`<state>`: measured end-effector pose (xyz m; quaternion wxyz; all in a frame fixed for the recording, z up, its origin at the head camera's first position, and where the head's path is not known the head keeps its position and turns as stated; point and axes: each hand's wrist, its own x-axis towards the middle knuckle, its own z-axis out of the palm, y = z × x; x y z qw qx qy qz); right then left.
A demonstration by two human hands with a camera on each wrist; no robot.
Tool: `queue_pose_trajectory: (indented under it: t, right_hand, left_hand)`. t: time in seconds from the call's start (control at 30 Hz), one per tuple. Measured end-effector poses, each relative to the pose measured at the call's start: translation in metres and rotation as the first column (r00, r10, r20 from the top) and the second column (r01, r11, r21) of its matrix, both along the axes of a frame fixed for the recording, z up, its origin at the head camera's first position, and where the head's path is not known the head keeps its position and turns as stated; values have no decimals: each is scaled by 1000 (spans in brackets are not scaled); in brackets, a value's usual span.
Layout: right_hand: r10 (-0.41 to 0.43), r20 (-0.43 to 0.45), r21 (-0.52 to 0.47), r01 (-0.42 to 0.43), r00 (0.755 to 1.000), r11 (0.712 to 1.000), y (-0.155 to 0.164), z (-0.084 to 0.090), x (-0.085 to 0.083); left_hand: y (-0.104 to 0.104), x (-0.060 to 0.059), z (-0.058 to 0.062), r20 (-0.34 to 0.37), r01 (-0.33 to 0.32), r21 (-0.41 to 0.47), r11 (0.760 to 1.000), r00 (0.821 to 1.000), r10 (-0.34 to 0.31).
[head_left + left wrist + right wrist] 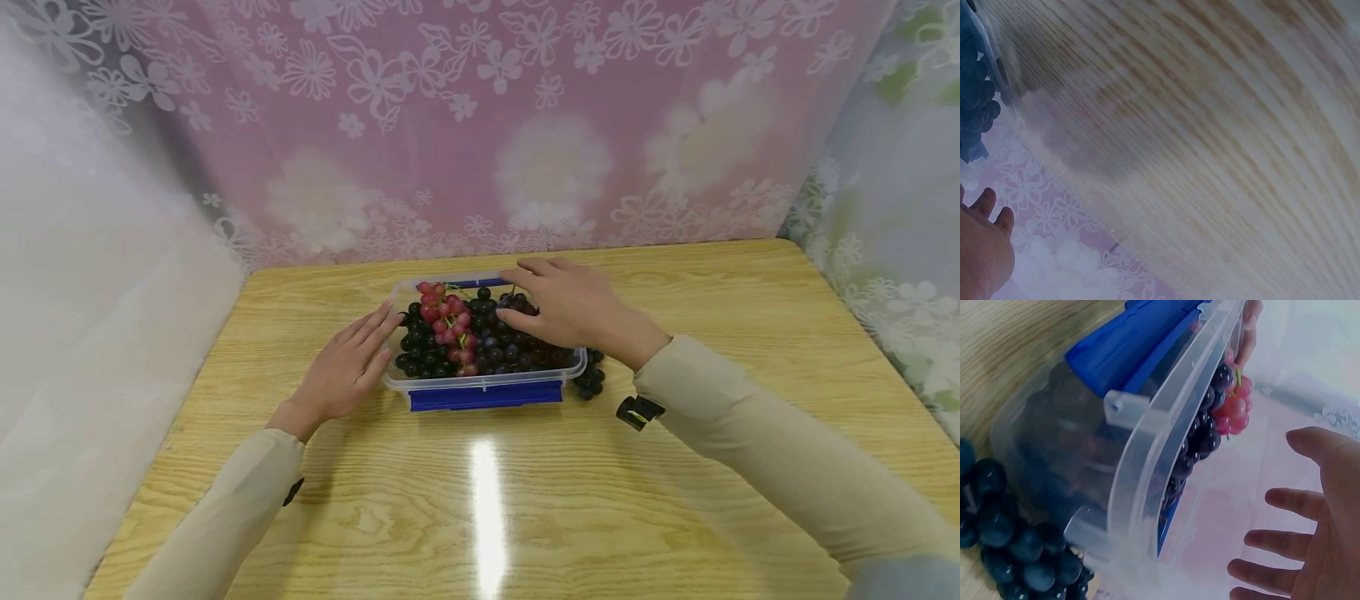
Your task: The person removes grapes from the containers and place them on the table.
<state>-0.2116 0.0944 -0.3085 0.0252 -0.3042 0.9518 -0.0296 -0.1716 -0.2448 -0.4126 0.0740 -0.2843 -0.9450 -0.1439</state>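
Observation:
A clear plastic container (486,384) with blue side clips stands on the table, filled with dark grapes (425,350) and a strand of red grapes (450,321). My left hand (345,367) lies along the container's left end, fingers straight, fingertips at the rim. Over the right part of the box my right hand (566,304) is spread above the dark grapes, its fingers extended and apart in the right wrist view. Another dark bunch of grapes (1022,544) lies on the table outside the container's right end, partly hidden by the box in the head view.
The wood-grain table (375,517) runs back to a pink flowered curtain (450,150). White sheeting (90,292) hangs at the left, and a flowered cloth (900,283) at the right. Each sleeve carries a black strap piece near the wrist.

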Motion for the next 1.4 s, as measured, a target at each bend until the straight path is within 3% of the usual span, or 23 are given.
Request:
queue_pose_trajectory:
  t: [0.6,0.87,1.4]
  right_hand:
    - [83,-2,83,-83,997,993,-39,-8,2]
    - [110,52,45,-112,993,993,-50,-12,1]
    - [182,-109,100,-171,977,980,-72,-23,5]
  left_hand:
    - [2,0,-2,3,-4,-5,1000,1000,4]
    - [1,-1,-1,5,-6,2,1000,1000,6]
    - [1,0,0,19,-18,2,1000,1000,18]
